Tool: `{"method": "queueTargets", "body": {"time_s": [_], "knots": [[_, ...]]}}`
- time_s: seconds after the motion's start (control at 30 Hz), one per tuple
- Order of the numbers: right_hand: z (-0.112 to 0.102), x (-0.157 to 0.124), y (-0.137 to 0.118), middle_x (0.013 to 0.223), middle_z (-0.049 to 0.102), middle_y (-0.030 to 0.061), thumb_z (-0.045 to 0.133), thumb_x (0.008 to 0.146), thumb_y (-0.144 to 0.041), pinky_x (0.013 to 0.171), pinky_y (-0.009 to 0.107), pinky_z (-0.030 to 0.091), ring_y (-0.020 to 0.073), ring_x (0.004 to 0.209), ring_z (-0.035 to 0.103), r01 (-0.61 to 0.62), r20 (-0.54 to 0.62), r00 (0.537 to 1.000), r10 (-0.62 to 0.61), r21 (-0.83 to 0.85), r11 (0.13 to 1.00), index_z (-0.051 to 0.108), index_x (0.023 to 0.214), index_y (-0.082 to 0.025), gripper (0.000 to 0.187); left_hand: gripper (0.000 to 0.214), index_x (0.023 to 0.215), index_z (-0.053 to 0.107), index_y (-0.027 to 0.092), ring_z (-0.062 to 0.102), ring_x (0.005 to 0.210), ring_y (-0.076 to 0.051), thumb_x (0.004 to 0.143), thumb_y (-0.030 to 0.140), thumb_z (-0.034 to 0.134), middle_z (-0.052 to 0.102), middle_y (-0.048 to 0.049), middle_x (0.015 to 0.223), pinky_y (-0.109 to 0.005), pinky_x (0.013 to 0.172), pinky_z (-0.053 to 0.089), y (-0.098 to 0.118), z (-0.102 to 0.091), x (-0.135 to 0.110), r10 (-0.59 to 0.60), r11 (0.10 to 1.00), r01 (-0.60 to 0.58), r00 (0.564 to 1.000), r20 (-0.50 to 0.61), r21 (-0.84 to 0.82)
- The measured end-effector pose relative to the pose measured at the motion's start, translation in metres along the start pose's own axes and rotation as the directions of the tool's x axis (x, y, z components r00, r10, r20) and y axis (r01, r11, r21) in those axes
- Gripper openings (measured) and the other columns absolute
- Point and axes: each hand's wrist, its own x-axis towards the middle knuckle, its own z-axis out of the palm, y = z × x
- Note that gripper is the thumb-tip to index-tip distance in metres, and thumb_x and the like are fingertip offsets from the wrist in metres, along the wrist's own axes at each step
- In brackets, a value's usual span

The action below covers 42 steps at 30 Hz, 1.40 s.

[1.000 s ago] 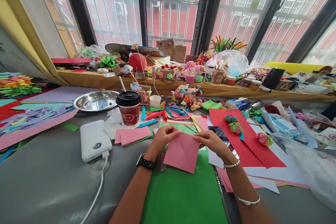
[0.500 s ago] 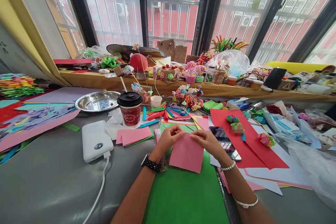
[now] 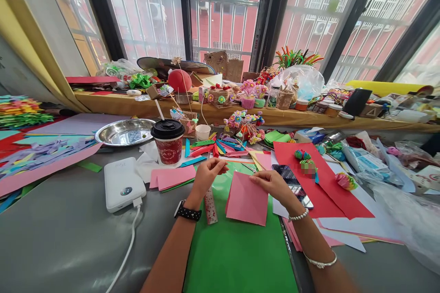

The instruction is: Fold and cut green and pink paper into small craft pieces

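Observation:
A pink paper square [image 3: 246, 198] lies on a green sheet [image 3: 237, 252] in front of me. My right hand [image 3: 271, 183] pinches its upper right edge with closed fingers. My left hand [image 3: 206, 175] sits a little to the left of the pink paper, off it, fingers curled in a pinch with nothing I can make out in them. A small ruler [image 3: 210, 206] lies just below that hand, beside the pink paper. A phone [image 3: 292, 183] lies right of my right hand.
A red coffee cup with a black lid [image 3: 168, 141], a white power bank with cable [image 3: 123, 184], a steel bowl [image 3: 124, 131], pink paper sheets [image 3: 172, 176] and a red sheet [image 3: 326, 183] surround the spot. The wooden sill [image 3: 240, 114] behind holds several paper crafts.
My left hand has let go of the pink paper and moved left, uncovering the ruler. The right hand still holds the paper, now shifted slightly right.

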Motion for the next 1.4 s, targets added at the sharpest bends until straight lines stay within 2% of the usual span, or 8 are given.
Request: {"method": "queueTargets", "body": {"time_s": [0.23,0.4,0.57,0.73,0.8,1.0,1.27,1.4], "knots": [[0.008,0.001,-0.003,0.062,0.058,0.0021,0.044,0.074,-0.037,0.047,0.02,0.031,0.0113,0.057,0.046,0.047,0.069,0.996,-0.048,0.022,0.999,0.064,0.071,-0.013,0.031,0.023,0.071,0.062,0.016,0.055,0.069,-0.015,0.069,0.036,0.051,0.063,-0.0035,0.072,-0.023,0.059,0.041,-0.005,0.017,-0.005,0.138,0.946,-0.206,0.955,0.261,0.251],[0.007,0.003,0.002,0.063,0.058,0.0021,0.046,0.073,-0.037,0.05,0.021,0.035,0.0124,0.06,0.049,0.025,0.039,0.999,-0.026,0.043,0.999,0.063,0.067,-0.013,0.03,0.023,0.066,0.063,0.015,0.054,0.064,-0.014,0.069,0.035,0.05,0.063,-0.0027,0.068,-0.022,0.057,0.039,-0.004,0.013,-0.005,0.129,0.923,-0.2,0.966,0.225,0.328],[-0.003,0.006,0.013,0.057,0.058,0.0022,0.053,0.065,-0.042,0.055,0.025,0.044,0.0123,0.055,0.052,-0.132,0.065,0.991,0.117,0.311,0.941,0.062,0.065,-0.011,0.032,0.026,0.067,0.064,0.015,0.054,0.065,-0.015,0.068,0.037,0.05,0.064,-0.0031,0.069,-0.023,0.058,0.039,-0.004,0.005,-0.002,0.102,0.927,-0.154,0.981,0.164,0.343],[-0.007,0.007,0.014,0.067,0.063,0.0064,0.055,0.062,-0.046,0.06,0.028,0.046,0.0155,0.062,0.058,-0.147,-0.103,0.97,0.219,0.47,0.87,0.064,0.072,-0.012,0.037,0.026,0.067,0.063,0.016,0.054,0.066,-0.016,0.069,0.037,0.049,0.064,-0.0033,0.07,-0.023,0.059,0.039,-0.006,0.006,-0.001,0.117,0.936,-0.15,0.986,0.12,0.319],[-0.002,0.008,0.009,0.073,0.064,0.0068,0.053,0.065,-0.046,0.062,0.027,0.045,0.0162,0.067,0.058,-0.087,-0.135,0.978,0.159,0.427,0.9,0.065,0.076,-0.013,0.036,0.024,0.067,0.063,0.016,0.054,0.066,-0.016,0.069,0.037,0.049,0.064,-0.003,0.07,-0.024,0.059,0.04,-0.006,0.01,-0.002,0.134,0.935,-0.172,0.981,0.14,0.31],[0.013,0.007,-0.001,0.067,0.064,0.0044,0.052,0.069,-0.037,0.054,0.023,0.04,0.016,0.064,0.055,-0.019,-0.041,0.999,0.024,0.135,0.991,0.065,0.066,-0.014,0.027,0.023,0.066,0.063,0.016,0.055,0.065,-0.015,0.069,0.034,0.05,0.064,-0.0028,0.069,-0.023,0.059,0.04,-0.006,0.014,-0.003,0.138,0.935,-0.195,0.969,0.203,0.296],[0.001,0.005,0.004,0.066,0.063,0.0038,0.052,0.068,-0.037,0.05,0.022,0.037,0.0157,0.062,0.054,-0.039,-0.092,0.994,0.051,0.127,0.991,0.065,0.066,-0.013,0.028,0.024,0.069,0.062,0.014,0.057,0.063,-0.016,0.066,0.036,0.053,0.063,-0.0045,0.066,-0.026,0.06,0.046,-0.009,-0.002,0.0,0.021,0.988,-0.034,0.996,0.089,0.147],[0.001,0.005,0.005,0.064,0.063,0.0032,0.052,0.068,-0.039,0.049,0.022,0.036,0.0152,0.06,0.053,-0.062,-0.084,0.994,0.074,0.142,0.988,0.065,0.066,-0.013,0.029,0.025,0.074,0.062,0.014,0.058,0.069,-0.017,0.067,0.037,0.052,0.063,-0.0055,0.072,-0.027,0.065,0.046,-0.011,-0.001,0.001,0.069,0.988,-0.067,0.997,-0.015,0.137]]}}
